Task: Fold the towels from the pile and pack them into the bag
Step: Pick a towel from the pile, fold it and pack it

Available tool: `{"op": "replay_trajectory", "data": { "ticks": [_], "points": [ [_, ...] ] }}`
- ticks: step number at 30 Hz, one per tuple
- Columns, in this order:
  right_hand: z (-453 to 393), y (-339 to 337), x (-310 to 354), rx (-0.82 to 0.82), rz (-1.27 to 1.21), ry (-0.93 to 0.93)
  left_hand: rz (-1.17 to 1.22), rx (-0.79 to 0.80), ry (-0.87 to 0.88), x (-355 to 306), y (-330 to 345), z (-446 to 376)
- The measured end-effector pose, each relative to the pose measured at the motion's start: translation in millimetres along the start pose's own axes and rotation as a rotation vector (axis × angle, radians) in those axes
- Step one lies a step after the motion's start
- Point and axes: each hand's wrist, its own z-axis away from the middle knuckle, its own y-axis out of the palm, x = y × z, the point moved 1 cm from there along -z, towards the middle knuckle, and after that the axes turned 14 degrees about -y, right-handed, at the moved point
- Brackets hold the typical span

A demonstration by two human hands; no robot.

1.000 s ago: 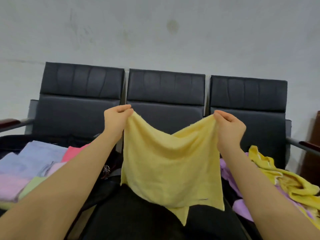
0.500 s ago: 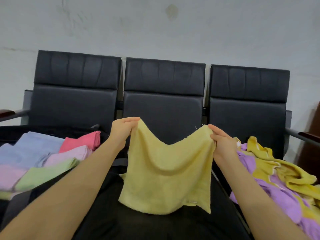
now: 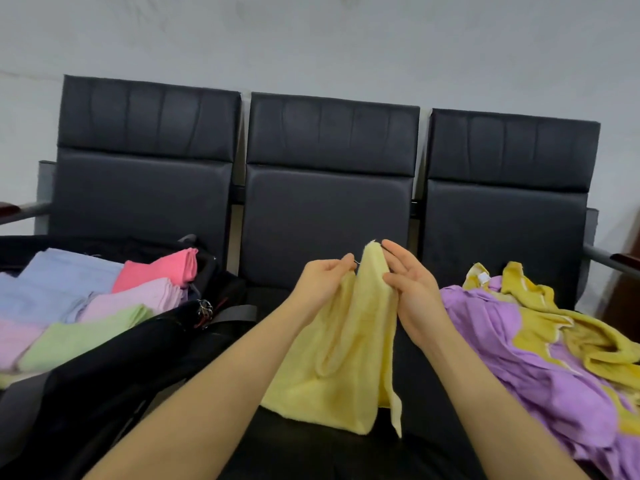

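Left hand (image 3: 320,284): my fingers are pinched on one top corner of the pale yellow terry towel (image 3: 341,358), thumb against forefinger
Right hand (image 3: 410,289): palm turned toward the left, fingers mostly straight and a little spread; thumb and forefinger tip nip the other top corner, which sticks up above my fingertips
Corners: the two held corners are just beside each other, nearly touching, over the middle seat
Pale yellow terry towel: hangs doubled lengthwise from my hands, a soft vertical fold down its centre, lower edge resting on the near part of the seat; one loose flap trails at the lower right
Black padded three-seat bench (image 3: 329,202): runs left to right along the far side, backrests against a grey wall
Open black bag (image 3: 114,375): on the left seat, its near flap slumped toward me
Folded towels in the bag: pale blue (image 3: 59,282) at the far left, coral pink (image 3: 162,268) at the far right of the bag, lilac-pink (image 3: 138,297) just nearer than it, light green (image 3: 86,336) nearest
Unfolded pile (image 3: 526,362): on the right seat, crumpled purple cloth with a mustard-yellow towel (image 3: 568,327) lying across its far and right parts
Gap: the pile lies just right of my right forearm, apart from the held towel
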Motion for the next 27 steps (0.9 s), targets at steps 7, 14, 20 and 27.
{"op": "replay_trajectory", "data": {
  "ticks": [7, 14, 20, 27],
  "points": [
    [8.6, -9.6, -11.3, 0.011, 0.167, -0.015, 0.142, 0.016, -0.047, 10.3, 25.6, 1.1],
    [3.3, -18.0, -14.9, -0.144, 0.271, 0.101, -0.078, -0.052, 0.1, 18.2, 21.6, 4.3],
    [5.4, -18.0, -18.7, -0.175, 0.138, 0.199, -0.177, -0.058, 0.132, 17.7, 14.9, 5.6],
    [-2.4, -18.3, -6.7, -0.304, -0.031, 0.145, 0.09, -0.199, 0.088, -1.3, -11.0, 2.0]
  ]
}}
